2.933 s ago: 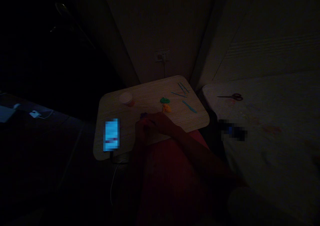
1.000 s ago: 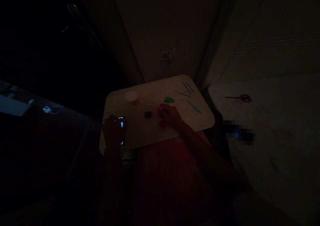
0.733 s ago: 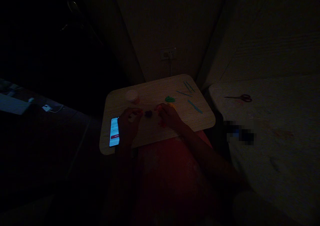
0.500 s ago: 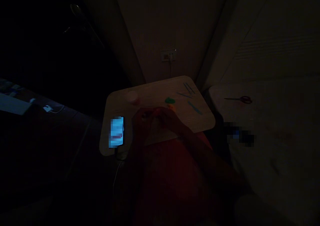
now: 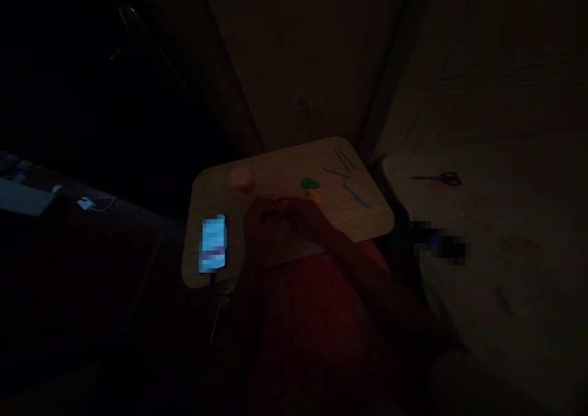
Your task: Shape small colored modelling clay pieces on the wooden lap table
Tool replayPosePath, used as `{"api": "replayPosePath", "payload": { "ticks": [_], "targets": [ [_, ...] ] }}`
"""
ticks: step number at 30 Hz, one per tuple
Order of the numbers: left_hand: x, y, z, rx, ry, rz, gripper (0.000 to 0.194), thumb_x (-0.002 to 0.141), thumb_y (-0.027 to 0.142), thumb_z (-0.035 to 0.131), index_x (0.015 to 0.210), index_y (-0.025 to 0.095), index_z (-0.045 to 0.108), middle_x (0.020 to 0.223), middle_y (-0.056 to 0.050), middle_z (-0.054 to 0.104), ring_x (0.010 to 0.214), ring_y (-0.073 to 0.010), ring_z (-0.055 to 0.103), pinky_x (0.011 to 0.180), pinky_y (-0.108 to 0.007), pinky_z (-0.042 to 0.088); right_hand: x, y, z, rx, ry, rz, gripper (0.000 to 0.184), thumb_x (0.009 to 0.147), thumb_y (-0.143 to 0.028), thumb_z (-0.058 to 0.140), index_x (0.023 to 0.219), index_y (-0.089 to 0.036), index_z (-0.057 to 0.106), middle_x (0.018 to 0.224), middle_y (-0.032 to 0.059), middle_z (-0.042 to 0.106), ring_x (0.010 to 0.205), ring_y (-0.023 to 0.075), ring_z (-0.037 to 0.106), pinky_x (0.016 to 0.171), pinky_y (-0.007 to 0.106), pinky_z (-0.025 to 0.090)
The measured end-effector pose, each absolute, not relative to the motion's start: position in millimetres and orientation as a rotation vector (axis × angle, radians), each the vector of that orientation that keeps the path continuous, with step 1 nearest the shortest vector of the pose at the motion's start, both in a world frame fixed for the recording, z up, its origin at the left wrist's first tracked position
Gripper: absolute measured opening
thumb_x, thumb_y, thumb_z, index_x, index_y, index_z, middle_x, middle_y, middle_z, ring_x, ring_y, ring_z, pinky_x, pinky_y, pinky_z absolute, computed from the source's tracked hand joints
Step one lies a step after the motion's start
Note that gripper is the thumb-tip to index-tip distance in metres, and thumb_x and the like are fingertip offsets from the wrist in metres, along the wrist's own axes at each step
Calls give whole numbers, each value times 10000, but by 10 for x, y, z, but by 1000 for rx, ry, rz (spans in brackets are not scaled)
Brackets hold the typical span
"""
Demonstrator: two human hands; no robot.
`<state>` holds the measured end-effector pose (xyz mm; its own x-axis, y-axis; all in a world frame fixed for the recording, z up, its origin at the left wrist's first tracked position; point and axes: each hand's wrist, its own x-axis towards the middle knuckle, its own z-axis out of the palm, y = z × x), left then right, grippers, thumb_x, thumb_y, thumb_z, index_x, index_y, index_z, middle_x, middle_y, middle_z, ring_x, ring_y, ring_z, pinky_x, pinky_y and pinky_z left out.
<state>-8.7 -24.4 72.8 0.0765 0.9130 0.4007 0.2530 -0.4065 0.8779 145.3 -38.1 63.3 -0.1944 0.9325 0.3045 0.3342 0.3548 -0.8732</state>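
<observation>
In the dim light, my left hand (image 5: pixel 258 219) and my right hand (image 5: pixel 309 216) meet over the front part of a small wooden-topped table (image 5: pixel 280 163). Their fingers are closed around a small red lump of modelling clay (image 5: pixel 285 204), mostly covered by the fingertips. Just beyond my right hand lie an orange clay lump (image 5: pixel 314 196) and a green clay lump (image 5: pixel 310 183). A pale-lidded tub (image 5: pixel 241 179) stands past my left hand.
Left of my left hand lies a lit phone (image 5: pixel 212 243) with a cable. Several thin bluish sticks, one a flat blade-like tool (image 5: pixel 356 195), lie at the table's right. Scissors (image 5: pixel 441 178) rest on a pale surface to the right. A wall socket (image 5: pixel 307 100) holds a plug.
The view has shifted slightly and looks a bit brighter on the table. Both hands stay together around the red clay, with only small finger movement.
</observation>
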Motion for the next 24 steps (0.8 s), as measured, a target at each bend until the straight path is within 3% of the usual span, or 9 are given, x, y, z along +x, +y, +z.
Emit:
{"api": "replayPosePath", "payload": {
  "ticks": [5,10,17,24],
  "targets": [
    [-151,-170,617,1471,1188,1295,364,725,444,891,863,182,678,837,-32,734,784,-178,697,724,-302,585,1472,-384,653,-1121,-1846,729,371,1080,-271,408,969,-144,738,849,72,712,765,162,605,768,287,471],
    [-240,-121,567,1400,1152,1191,398,679,399,921,932,180,705,873,-45,759,809,-196,731,748,-318,609,1488,-367,602,-1135,-1926,683,293,1048,-192,487,1116,-147,767,967,98,762,828,167,649,819,293,498],
    [-220,-145,567,1378,1134,1244,364,629,332,929,859,182,690,808,-20,734,756,-178,708,719,-299,589,1492,-355,530,-1122,-1994,613,308,995,-118,534,1211,-150,752,1088,119,775,926,185,705,878,311,527],
    [-111,-181,509,1311,1105,1382,341,657,315,893,799,188,610,778,-6,714,719,-150,682,689,-268,558,1493,-371,605,-1061,-1996,656,346,946,-79,552,1227,-161,736,1067,99,772,923,192,705,871,319,526]
  ]
}}
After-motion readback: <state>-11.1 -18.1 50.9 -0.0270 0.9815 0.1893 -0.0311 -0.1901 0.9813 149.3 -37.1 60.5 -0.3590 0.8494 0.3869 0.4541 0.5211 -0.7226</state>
